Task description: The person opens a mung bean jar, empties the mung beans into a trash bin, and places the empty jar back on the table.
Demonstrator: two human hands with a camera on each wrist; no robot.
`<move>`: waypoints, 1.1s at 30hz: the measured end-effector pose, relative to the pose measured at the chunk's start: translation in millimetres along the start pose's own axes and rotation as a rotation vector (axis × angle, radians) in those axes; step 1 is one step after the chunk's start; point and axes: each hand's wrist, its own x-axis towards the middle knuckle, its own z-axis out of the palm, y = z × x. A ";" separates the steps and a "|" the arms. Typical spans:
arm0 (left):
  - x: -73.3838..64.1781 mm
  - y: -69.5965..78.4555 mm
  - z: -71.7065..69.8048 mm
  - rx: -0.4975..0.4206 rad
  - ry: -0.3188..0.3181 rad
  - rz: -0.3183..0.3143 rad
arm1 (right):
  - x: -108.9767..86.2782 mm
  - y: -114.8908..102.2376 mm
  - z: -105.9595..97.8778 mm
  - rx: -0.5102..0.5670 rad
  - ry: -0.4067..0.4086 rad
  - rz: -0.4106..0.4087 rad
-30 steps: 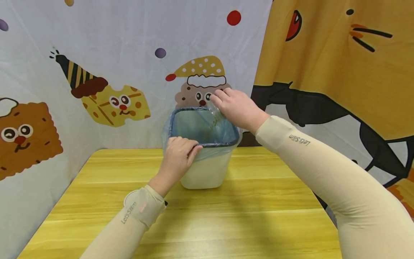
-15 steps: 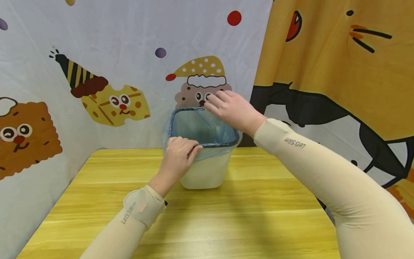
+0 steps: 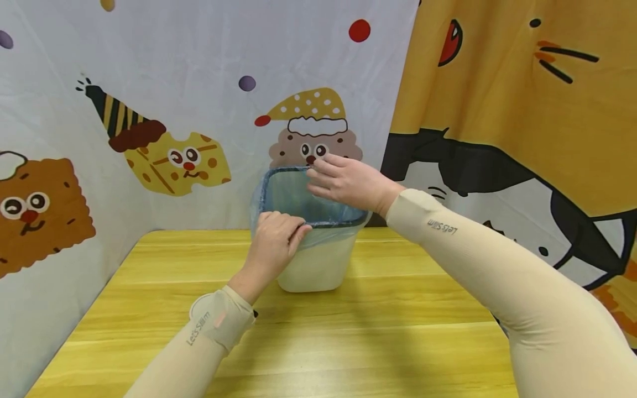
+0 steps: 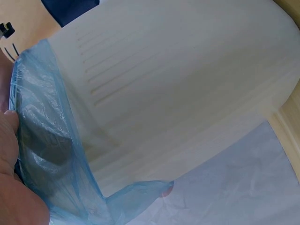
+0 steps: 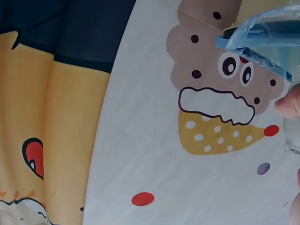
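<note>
A cream trash bin [image 3: 318,268] stands upright on the table, lined with a thin blue plastic bag [image 3: 316,236] folded out over its dark rim. My left hand [image 3: 272,235] grips the near left of that rim, thumb over the bag's edge. In the left wrist view, part of that hand shows beside the crinkled bag [image 4: 47,122] and the bin's ribbed wall [image 4: 178,93]. My right hand [image 3: 345,181] is over the far right of the opening, back upward. It holds a clear container [image 5: 291,136], seen at the edge of the right wrist view; the hand hides it from the head view.
The bin stands toward the back of a yellow wood-grain table [image 3: 318,348]. Right behind the table hangs a white cartoon-print cloth [image 3: 199,44], with a yellow and black printed cloth [image 3: 478,99] on the right.
My right hand has shifted slightly left and down over the bin, turning its back upward. Earlier the clear container showed below its fingers, with small bits dropping into the bin. My left hand stays put.
</note>
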 end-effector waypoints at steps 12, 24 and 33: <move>2.7 -1.2 0.2 -0.010 0.008 0.014 | -52.7 -3.0 16.2 1.223 0.022 1.371; -0.5 -5.9 -5.8 0.004 -0.010 0.039 | -122.5 -181.5 80.4 1.707 -0.211 1.714; 0.1 -7.1 -6.1 -0.046 0.002 0.050 | -127.8 -239.8 82.4 1.715 -0.332 1.673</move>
